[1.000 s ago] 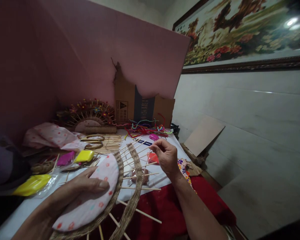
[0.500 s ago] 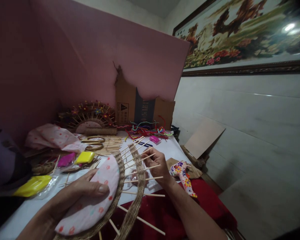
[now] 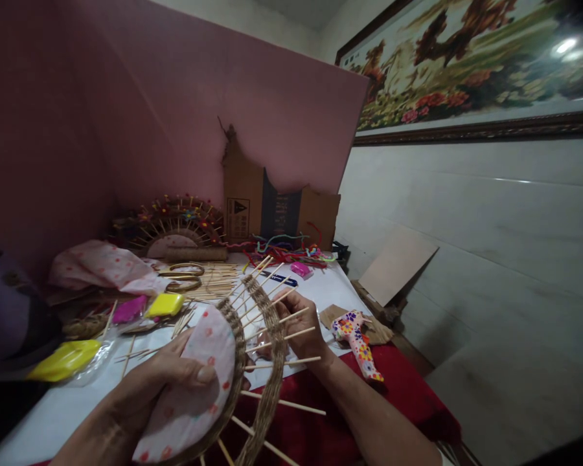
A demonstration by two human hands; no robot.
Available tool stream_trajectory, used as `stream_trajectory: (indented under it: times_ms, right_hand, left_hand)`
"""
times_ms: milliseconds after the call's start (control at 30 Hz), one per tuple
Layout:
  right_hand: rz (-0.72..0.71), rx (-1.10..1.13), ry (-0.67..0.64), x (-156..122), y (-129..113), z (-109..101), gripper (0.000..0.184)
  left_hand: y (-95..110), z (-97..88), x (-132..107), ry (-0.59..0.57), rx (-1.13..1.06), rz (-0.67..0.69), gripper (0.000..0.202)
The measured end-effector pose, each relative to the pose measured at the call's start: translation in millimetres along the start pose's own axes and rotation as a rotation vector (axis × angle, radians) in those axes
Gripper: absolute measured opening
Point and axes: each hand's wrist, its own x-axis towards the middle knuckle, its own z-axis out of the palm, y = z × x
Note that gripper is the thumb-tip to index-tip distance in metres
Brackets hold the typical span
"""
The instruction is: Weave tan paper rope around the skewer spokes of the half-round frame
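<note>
A half-round craft piece fills the lower middle: a padded pale-pink fabric half-disc point(image 3: 199, 388) with reddish print, edged in braided twine. Thin wooden sticks point(image 3: 301, 406) fan out from it through an outer twine band point(image 3: 274, 362). My left hand point(image 3: 175, 375) grips the half-disc, thumb lying on its face and the fingers hidden behind. On the far side of the band, my right hand point(image 3: 298, 323) has its fingers closed around the upper sticks, partly covered by them; the fingertips touch a stick near the band.
Gold-handled scissors point(image 3: 182, 277), yellow point(image 3: 165, 305) and magenta packets point(image 3: 129, 309) lie left. Behind stand a similar decorated fan point(image 3: 175, 223) and torn cardboard point(image 3: 243, 194). Coloured pipe cleaners point(image 3: 291, 249) and a dark-blue cutter point(image 3: 279, 278) lie beyond; a flowered stuffed animal point(image 3: 354, 336) sits right.
The craft piece has shifted slightly right and turned a little, its upper sticks tilting further left. My left hand moved with it; my right hand stays at the upper sticks.
</note>
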Motion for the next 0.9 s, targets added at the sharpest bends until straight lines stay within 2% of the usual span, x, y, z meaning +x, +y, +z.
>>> stream_trajectory:
  times_ms: [67, 133, 267, 433, 600, 733, 900]
  right_hand:
    - [0.011, 0.011, 0.02, -3, -4, 4, 0.028]
    - [-0.006, 0.033, 0.051, -6, -8, 8, 0.024]
    - [-0.03, 0.115, 0.097, -11, -10, 12, 0.019]
    - [-0.067, 0.116, 0.045, -15, -5, 12, 0.017]
    - [0.069, 0.239, 0.038, -16, -6, 14, 0.018]
    - [0.048, 0.188, 0.085, -15, -8, 16, 0.02]
    - [0.11, 0.225, 0.054, -13, -5, 16, 0.024]
  left_hand:
    - [-1, 1.9, 0, -0.055, 0.039, 0.013, 0.058]
    - [-1, 7.2, 0, -0.057, 0.06, 0.027, 0.051]
    - [2, 17.4, 0, 0.117, 0.071, 0.056, 0.048]
    - [2, 19.2, 5, 0.295, 0.05, 0.089, 0.04]
    - [-2, 17.6, 10, 0.327, -0.037, 0.066, 0.03]
    - [-1, 16.3, 12, 0.354, -0.07, 0.059, 0.026]
    - [1, 15.0, 13, 0.376, -0.134, 0.091, 0.022]
